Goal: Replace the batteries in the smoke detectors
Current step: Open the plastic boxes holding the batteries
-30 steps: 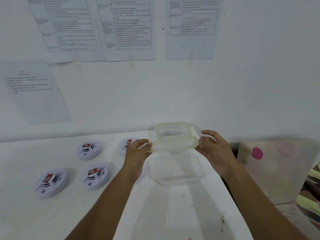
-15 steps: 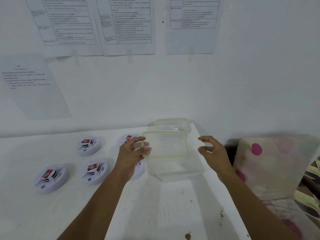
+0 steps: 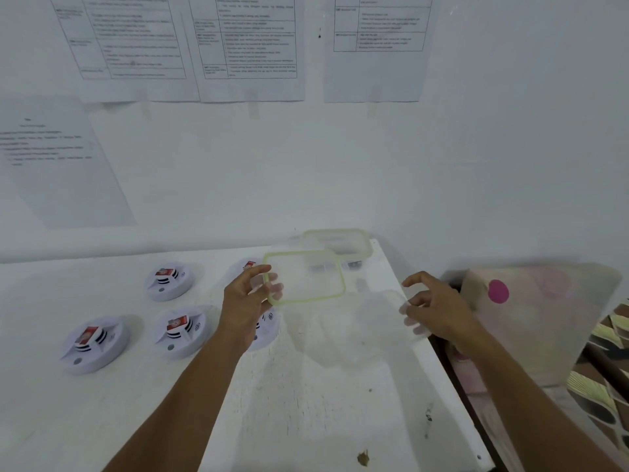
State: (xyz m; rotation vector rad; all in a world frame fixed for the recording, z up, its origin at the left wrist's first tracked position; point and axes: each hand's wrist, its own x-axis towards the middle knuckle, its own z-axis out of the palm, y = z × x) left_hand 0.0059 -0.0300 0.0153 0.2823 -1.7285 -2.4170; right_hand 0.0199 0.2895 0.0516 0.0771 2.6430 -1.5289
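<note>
Smoke detectors sit mid-left on table; L hand pinches green-rimmed lid at centre, R hand fingers curled apart by clear container, grip unclear.

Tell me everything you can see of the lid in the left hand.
The lid is a rounded rectangle of clear, slightly cloudy plastic with a pale yellow-green rim. The left hand pinches its left edge, thumb on top, fingers showing through from beneath. It is held slightly tilted above the white table, over the far left part of an open clear tub and in front of a second, lidded tub.
</note>
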